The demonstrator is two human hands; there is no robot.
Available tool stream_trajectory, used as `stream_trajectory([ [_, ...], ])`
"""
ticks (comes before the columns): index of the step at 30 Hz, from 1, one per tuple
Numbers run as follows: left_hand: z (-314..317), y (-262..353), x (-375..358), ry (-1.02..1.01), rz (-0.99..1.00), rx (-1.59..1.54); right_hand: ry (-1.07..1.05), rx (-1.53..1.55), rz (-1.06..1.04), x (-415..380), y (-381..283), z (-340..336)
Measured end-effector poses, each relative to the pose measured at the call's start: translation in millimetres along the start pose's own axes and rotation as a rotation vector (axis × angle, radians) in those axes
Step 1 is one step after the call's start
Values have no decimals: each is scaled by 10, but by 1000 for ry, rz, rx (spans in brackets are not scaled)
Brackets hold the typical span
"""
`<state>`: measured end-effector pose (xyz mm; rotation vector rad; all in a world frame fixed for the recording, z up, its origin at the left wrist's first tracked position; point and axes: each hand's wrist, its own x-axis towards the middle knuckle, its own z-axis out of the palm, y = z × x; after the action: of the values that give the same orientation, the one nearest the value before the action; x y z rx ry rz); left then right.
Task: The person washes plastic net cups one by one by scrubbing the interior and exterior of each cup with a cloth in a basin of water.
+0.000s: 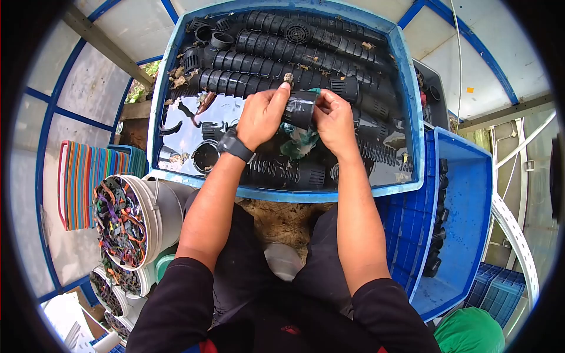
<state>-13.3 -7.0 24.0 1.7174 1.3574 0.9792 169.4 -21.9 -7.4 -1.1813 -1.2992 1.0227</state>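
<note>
A short black plastic pot (300,110) is held sideways over a tub of water, its wet side catching the light. My left hand (265,115) is closed round one end of it, thumb along the top, with a dark watch on the wrist. At the other end, my right hand (335,123) pinches a green cloth against the rim. More of this crumpled green cloth (299,141) hangs below the pot. Long stacks of nested black net pots (259,65) lie in the water, with single ones floating nearer me.
The blue tub (282,193) stands right before my knees. At left are white buckets (168,206) full of colourful strips, and a striped stack of trays (82,185). Blue crates (465,200) with a row of black pots stand at right, near a green rounded thing (469,332).
</note>
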Motion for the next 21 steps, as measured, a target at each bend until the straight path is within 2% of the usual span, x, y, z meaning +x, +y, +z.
stream_trajectory([
  [1,27,-145,44,-132,-127,-56,1,-2,-2,-13,-29,13],
  [3,-108,-252,155,-598,-719,-172,8,-209,-110,-73,-81,45],
  [4,-107,-192,112,-597,-724,-175,8,-203,-72,-98,-207,78],
  [6,-44,-40,16,-228,-588,-575,45,-131,-79,-27,-112,133],
  [7,-14,-28,-8,-229,-584,-572,85,-60,-84,10,-58,156],
  [9,60,-54,-43,-101,-160,-905,109,24,-26,30,19,219],
  [10,76,-63,-42,-109,-45,-811,128,105,34,30,37,222],
  [11,107,-64,-67,-63,-95,-879,130,103,35,30,49,194],
  [13,29,-75,-65,-66,-178,-820,57,-329,-48,1,-50,135],
  [14,-11,-62,-68,-65,-183,-820,2,-352,17,-15,-116,87],
  [15,-71,6,-55,-103,-148,-732,2,-352,18,-30,-143,113],
  [17,-130,71,-38,-142,-109,-647,87,-69,-209,-43,-174,171],
  [18,-147,77,-40,-160,-88,-607,25,-2,-120,-34,-162,125],
  [21,-88,28,-74,-153,-62,-621,16,30,-70,-12,-147,55],
])
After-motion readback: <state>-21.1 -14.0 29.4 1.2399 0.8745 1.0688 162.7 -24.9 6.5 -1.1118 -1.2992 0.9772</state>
